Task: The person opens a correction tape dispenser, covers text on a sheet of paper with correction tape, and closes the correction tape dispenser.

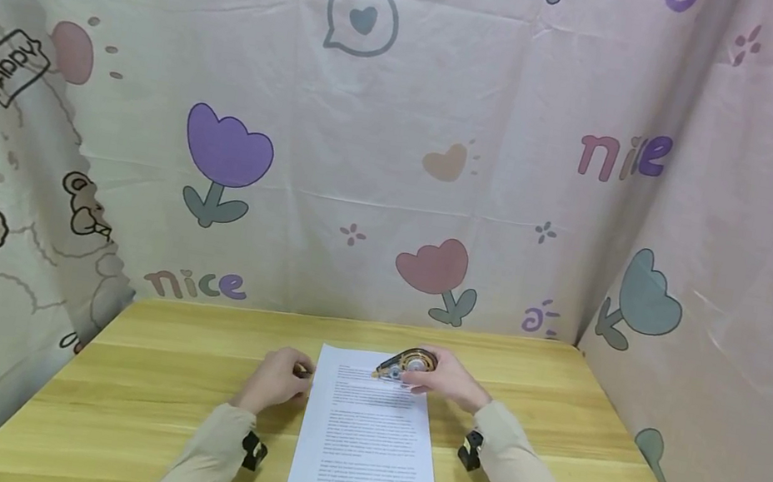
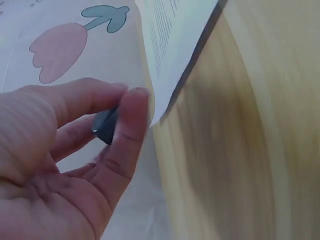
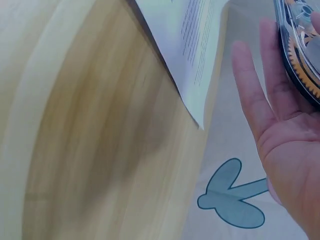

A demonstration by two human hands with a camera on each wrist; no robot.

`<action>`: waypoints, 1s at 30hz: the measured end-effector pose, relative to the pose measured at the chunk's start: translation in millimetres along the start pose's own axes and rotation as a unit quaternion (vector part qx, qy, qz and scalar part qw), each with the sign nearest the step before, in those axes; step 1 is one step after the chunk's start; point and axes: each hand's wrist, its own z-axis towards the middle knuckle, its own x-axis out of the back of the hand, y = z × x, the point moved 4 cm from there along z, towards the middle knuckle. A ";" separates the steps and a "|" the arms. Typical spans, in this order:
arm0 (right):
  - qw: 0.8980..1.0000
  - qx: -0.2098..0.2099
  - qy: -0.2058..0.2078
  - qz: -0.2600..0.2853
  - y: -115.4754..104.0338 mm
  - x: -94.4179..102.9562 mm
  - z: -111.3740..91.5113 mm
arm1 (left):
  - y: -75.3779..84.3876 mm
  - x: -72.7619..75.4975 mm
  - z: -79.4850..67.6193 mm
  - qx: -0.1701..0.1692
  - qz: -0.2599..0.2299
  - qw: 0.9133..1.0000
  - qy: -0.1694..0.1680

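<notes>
A printed sheet of paper (image 1: 370,449) lies on the wooden table. Over its upper right part, my right hand (image 1: 450,379) holds a correction tape dispenser (image 1: 413,360) with a clear and dark casing, its narrow tip pointing left. Orange gear teeth show inside the dispenser (image 3: 300,65) in the right wrist view, where it is cut off by the frame's edge. Beside the sheet's upper left edge is my left hand (image 1: 277,380). Between its thumb and fingers it pinches a small dark piece (image 2: 106,126), partly hidden; its kind cannot be made out.
The wooden table (image 1: 533,466) extends to both sides of the sheet. A printed cloth (image 1: 375,121) with flowers and lettering hangs behind the table and along both sides. A small black device (image 1: 254,451) sits on the left wrist, another black device (image 1: 470,450) on the right.
</notes>
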 end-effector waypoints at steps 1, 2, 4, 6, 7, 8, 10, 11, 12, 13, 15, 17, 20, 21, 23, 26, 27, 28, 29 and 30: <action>1.000 0.004 -0.001 -0.003 -0.6 -1.3 0.9 | 0.7 -2.2 1.0 -0.005 -0.010 1.000 -0.001; 1.000 0.005 -0.001 -0.005 -1.0 -2.6 1.5 | 1.6 -4.0 1.7 -0.011 -0.015 1.000 -0.001; 1.000 0.003 0.001 -0.017 -1.3 -4.9 2.1 | 2.8 -7.7 3.2 -0.026 -0.016 1.000 -0.001; 0.999 0.002 0.008 -0.037 -1.8 -6.8 2.2 | 3.5 -11.7 4.3 -0.035 -0.031 0.999 -0.007; 0.999 0.003 0.011 -0.048 -2.0 -7.6 2.4 | 4.0 -13.4 4.9 -0.040 -0.040 0.998 -0.009; 0.998 0.002 0.015 -0.055 -2.3 -8.4 2.2 | 4.8 -14.9 5.4 -0.044 -0.051 0.998 -0.010; 0.998 0.003 0.021 -0.064 -3.0 -9.4 2.6 | 7.2 -17.9 6.5 -0.050 -0.075 0.996 -0.013; 0.998 0.003 0.021 -0.059 -3.3 -10.1 2.9 | 8.9 -19.0 6.7 -0.050 -0.089 0.995 -0.014; 0.998 0.004 0.020 -0.053 -3.6 -10.9 3.4 | 10.8 -20.0 6.9 -0.052 -0.097 0.994 -0.011; 0.999 0.005 0.020 -0.048 -3.8 -11.6 3.7 | 13.1 -20.7 7.0 -0.055 -0.102 0.993 -0.007; 0.999 0.006 0.020 -0.040 -4.8 -13.3 4.3 | 18.4 -21.3 6.0 -0.060 -0.106 0.993 0.003; 0.999 0.008 0.022 -0.043 -5.4 -13.8 3.9 | 23.5 -22.4 5.5 -0.062 -0.105 0.992 0.014; 0.999 0.012 0.021 -0.046 -5.1 -14.3 4.2 | 29.3 -23.7 5.9 -0.076 -0.099 0.992 0.030; 0.999 0.013 0.019 -0.046 -4.9 -14.7 4.4 | 30.7 -24.3 6.3 -0.080 -0.100 0.991 0.033; 0.999 0.016 0.015 -0.046 -4.5 -16.0 5.1 | 32.8 -26.2 7.8 -0.086 -0.105 0.990 0.037; 0.999 0.015 0.003 -0.043 -6.0 -19.2 4.6 | 36.7 -29.1 9.9 -0.094 -0.122 0.987 0.034; 0.999 0.015 0.000 -0.045 -7.0 -20.3 4.0 | 38.3 -30.0 10.4 -0.094 -0.126 0.987 0.032; 0.999 0.015 -0.004 -0.047 -7.8 -21.6 3.5 | 39.5 -31.0 10.8 -0.094 -0.131 0.986 0.029; 0.999 0.014 -0.007 -0.047 -8.4 -22.7 3.1 | 40.9 -31.7 11.0 -0.098 -0.133 0.986 0.026; 0.999 0.013 -0.010 -0.049 -8.7 -23.5 2.9 | 42.2 -32.6 11.1 -0.099 -0.134 0.986 0.022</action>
